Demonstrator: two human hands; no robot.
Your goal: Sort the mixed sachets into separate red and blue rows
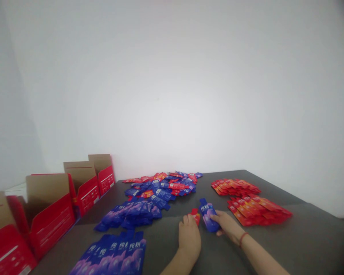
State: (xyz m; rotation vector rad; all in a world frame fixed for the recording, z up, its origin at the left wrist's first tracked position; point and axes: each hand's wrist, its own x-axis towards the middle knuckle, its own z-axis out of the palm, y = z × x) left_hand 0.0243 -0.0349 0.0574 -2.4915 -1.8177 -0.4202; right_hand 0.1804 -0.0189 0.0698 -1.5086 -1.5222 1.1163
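My left hand [190, 233] is closed around a red pouch [195, 214]; only its spouted top end shows past the fingers. Close beside it, my right hand [227, 224] grips a blue pouch [207, 214] by its right edge, thumb on the printed front with purple fruit. A string bracelet circles the right wrist. To the left lie overlapping blue pouches in a near row [114, 254] and a farther stack [132, 214]. On the right, red pouches overlap in a near stack [258, 210] and a far stack [233, 187].
A mixed heap of red and blue pouches [163, 187] covers the back of the dark table [172, 225]. Several open red cardboard boxes [51, 225] stand in a line along the left edge, flaps up. A white wall [172, 95] rises behind.
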